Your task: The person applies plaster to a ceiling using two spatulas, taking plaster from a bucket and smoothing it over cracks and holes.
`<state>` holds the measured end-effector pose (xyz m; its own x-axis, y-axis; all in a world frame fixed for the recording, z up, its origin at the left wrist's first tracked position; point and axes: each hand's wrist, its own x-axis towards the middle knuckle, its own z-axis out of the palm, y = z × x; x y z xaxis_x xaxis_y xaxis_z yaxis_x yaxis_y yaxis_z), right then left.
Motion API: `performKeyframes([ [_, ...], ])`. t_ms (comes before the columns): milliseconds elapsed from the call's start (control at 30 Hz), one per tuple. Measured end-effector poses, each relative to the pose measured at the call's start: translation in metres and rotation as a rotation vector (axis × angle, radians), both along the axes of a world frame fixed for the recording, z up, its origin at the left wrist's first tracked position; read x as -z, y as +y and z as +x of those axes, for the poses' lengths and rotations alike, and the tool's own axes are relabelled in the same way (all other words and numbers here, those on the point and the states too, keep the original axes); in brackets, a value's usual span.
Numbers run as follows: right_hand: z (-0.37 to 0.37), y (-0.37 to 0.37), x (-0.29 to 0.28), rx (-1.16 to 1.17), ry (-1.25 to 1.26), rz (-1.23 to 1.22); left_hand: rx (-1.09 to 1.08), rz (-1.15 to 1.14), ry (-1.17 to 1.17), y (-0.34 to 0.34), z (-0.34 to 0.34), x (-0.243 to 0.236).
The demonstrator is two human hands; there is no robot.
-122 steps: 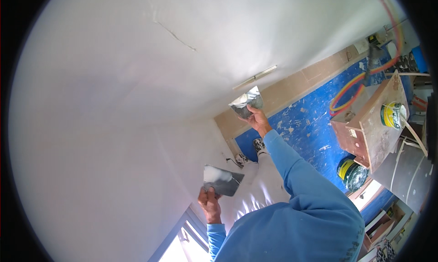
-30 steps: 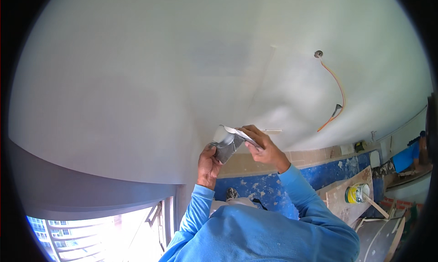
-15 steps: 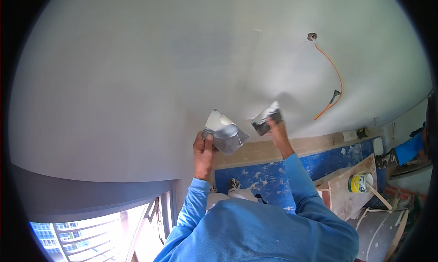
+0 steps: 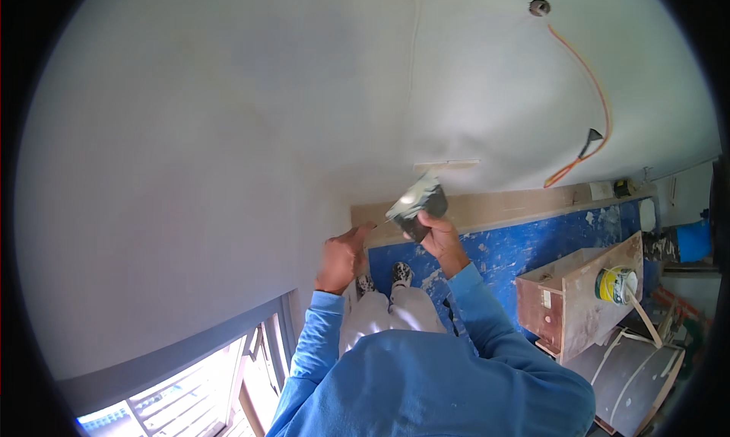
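Observation:
My right hand (image 4: pixel 445 243) is closed round a wide putty knife (image 4: pixel 422 203), its dark blade smeared with white filler. The knife is tilted and slightly blurred, in front of the base of the white wall (image 4: pixel 228 133). To its left, my left hand (image 4: pixel 342 260) is closed and blurred, its forefinger reaching toward the knife. The flat metal putty plate that it held a moment ago is turned so that its face does not show. A narrow pale strip (image 4: pixel 447 165) lies on the wall just above the knife, below a faint vertical seam.
An orange cable (image 4: pixel 606 117) hangs below a round box (image 4: pixel 539 8) in the wall. Blue splattered sheeting (image 4: pixel 494 247) covers the floor. At right stand a wooden crate (image 4: pixel 563 292), a yellow-white bucket (image 4: pixel 614 285) and a person's blue sleeve (image 4: pixel 693 241). A window (image 4: pixel 182 391) is at lower left.
My right hand has brought the putty knife left and down, close to my left hand. The plate in my left hand has turned out of sight. My view has tilted downward.

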<state>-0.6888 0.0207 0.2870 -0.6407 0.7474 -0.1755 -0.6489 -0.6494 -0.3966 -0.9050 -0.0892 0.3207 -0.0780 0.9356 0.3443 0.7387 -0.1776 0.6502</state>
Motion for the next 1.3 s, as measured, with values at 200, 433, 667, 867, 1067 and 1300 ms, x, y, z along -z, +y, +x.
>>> performKeyframes([
  [200, 0.013, 0.044, 0.073, 0.183, -0.030, -0.063, -0.463, -0.226, -0.956, -0.065, -0.025, 0.048],
  [433, -0.006, 0.070, 0.225, 0.220, -0.241, -0.234, -0.518, -0.207, -1.332, -0.146, -0.027, 0.066],
  [667, -0.056, 0.088, 0.278, 0.350, -0.421, -0.297, -0.672, -0.367, -1.433, -0.178, -0.003, 0.090],
  [867, -0.073, 0.104, 0.280, 0.457, -0.526, -0.289, -0.562, -0.494, -1.410, -0.179, 0.007, 0.098],
  [1067, -0.078, 0.123, 0.291, 0.529, -0.522, -0.249, -0.560, -0.566, -1.396, -0.185, 0.006, 0.107],
  [1300, -0.100, 0.125, 0.289, 0.542, -0.480, -0.159, -0.572, -0.528, -1.345, -0.197, 0.005, 0.109],
])
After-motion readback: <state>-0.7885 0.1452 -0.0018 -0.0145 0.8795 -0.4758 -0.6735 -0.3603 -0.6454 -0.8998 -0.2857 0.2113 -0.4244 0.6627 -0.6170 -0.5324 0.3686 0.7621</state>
